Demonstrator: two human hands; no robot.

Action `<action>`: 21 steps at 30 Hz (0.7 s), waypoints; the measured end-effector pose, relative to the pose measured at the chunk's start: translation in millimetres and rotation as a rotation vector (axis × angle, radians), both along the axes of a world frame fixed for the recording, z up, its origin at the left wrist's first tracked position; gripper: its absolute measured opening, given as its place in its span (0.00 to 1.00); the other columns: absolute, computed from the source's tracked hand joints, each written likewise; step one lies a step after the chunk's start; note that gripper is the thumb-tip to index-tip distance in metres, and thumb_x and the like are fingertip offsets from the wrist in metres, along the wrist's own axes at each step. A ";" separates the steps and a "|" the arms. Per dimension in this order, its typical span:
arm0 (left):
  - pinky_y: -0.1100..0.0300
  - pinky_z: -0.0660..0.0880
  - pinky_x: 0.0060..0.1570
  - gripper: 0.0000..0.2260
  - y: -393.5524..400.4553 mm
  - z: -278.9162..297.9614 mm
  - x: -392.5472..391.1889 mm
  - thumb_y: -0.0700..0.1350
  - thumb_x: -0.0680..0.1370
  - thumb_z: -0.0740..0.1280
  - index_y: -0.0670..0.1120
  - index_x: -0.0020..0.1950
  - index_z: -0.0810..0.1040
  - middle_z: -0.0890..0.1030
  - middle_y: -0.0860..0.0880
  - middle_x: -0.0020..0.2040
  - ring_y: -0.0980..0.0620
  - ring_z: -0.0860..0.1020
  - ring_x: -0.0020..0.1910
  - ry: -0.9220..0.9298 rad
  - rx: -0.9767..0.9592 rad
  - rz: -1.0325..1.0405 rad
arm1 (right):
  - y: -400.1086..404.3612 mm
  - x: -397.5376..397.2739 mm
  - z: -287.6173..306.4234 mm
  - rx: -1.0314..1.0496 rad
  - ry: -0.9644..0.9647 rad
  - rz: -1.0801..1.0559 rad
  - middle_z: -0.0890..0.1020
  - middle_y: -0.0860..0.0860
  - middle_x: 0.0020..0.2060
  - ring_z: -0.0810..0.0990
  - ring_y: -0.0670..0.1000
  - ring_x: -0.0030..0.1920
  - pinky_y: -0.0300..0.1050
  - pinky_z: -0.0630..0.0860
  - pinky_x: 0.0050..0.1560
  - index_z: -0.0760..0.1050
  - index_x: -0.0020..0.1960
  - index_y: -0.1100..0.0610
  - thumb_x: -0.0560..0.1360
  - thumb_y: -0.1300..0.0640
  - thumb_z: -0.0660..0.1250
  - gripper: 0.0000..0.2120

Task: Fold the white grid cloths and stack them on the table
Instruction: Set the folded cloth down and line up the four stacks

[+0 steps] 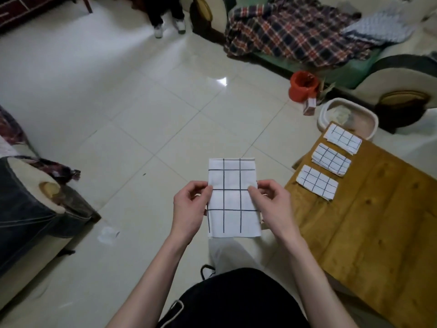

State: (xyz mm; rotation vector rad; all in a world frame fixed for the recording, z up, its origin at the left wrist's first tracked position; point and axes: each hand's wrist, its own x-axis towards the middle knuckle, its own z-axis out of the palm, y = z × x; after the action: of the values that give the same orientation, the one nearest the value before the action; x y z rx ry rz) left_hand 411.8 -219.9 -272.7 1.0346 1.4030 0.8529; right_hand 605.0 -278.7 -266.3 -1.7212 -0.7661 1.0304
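Note:
I hold a white grid cloth [232, 198], folded into a long rectangle, out in front of me above the floor. My left hand [190, 205] pinches its left edge about halfway up. My right hand [272, 204] pinches the right edge at the same height. On the wooden table [378, 233] to my right lie three folded white grid cloths in a row near its far-left edge: a near one [317, 182], a middle one [331, 159] and a far one [343, 138]. They lie side by side, apart from each other.
A white basin [327, 112] and an orange bucket [302, 87] stand on the tiled floor beyond the table. A sofa with a plaid blanket [295, 29] runs along the back right. An armchair [30, 209] is at the left. A person's feet [169, 27] show at the top.

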 end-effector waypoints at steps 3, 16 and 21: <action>0.54 0.80 0.37 0.03 28.7 -3.1 8.0 0.40 0.82 0.71 0.42 0.50 0.83 0.85 0.49 0.43 0.54 0.80 0.40 -0.005 -0.015 -0.057 | 16.1 2.8 -9.9 -0.012 -0.002 -0.074 0.86 0.51 0.42 0.85 0.52 0.44 0.52 0.83 0.49 0.82 0.52 0.52 0.78 0.52 0.74 0.05; 0.57 0.79 0.33 0.05 178.9 5.4 83.8 0.40 0.80 0.72 0.40 0.47 0.82 0.84 0.49 0.39 0.54 0.80 0.36 0.113 -0.009 -0.366 | 114.4 54.2 -17.0 0.020 0.080 -0.375 0.84 0.50 0.42 0.83 0.43 0.44 0.36 0.80 0.48 0.82 0.51 0.53 0.77 0.55 0.75 0.04; 0.52 0.81 0.35 0.05 223.4 9.6 128.7 0.40 0.80 0.72 0.39 0.47 0.82 0.84 0.48 0.40 0.53 0.80 0.38 0.096 -0.002 -0.468 | 140.9 82.0 -13.0 0.038 0.103 -0.481 0.83 0.53 0.42 0.82 0.41 0.41 0.35 0.78 0.46 0.81 0.51 0.56 0.77 0.56 0.75 0.05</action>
State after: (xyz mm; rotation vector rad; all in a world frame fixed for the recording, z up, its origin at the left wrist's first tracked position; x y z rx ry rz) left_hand 540.5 3.5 -263.0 1.3473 1.1681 0.4619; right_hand 687.0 -137.8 -279.3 -1.6920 -0.2789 0.7572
